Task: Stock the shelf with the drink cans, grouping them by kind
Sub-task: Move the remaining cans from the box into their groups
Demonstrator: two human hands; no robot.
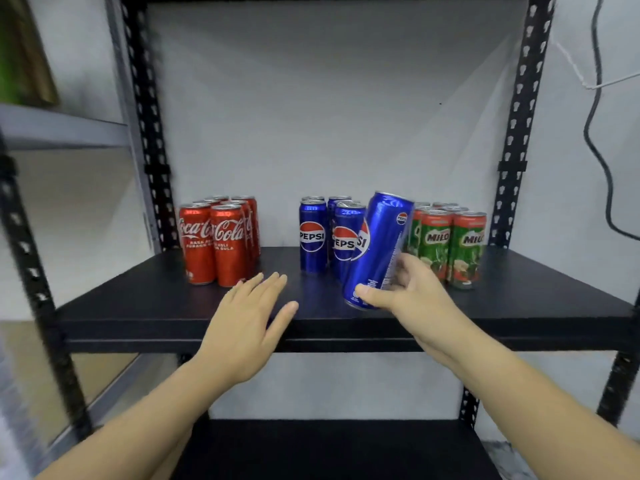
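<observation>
i am looking at the black shelf (156, 306) first, the largest thing here, its board carrying three clusters well apart from each other; the red coca-cola cans (216, 237) at the left, the pepsi cans (313, 237) in the middle, the green milo cans (450, 244) at the right; the grouping already looks nearly done, i judge. my right hand (405, 292) has its grip wrapped round the lower end of a blue pepsi can (381, 247), which is tilted, top leaning right and away, held above the shelf just in front of the standing pepsi group and close to the milo group; my left hand (249, 317) is flat and holds nothing, fingers straight over the shelf's front edge near the coca-cola cans. the risk i see is that tilt; if i bring the can down angled, its top may knock the nearest milo cans or its base may clip the front pepsi can and topple it; holding it so low may also let it slip or rock; the flat left hand could nudge the coca-cola cans if it slides forward.
</observation>
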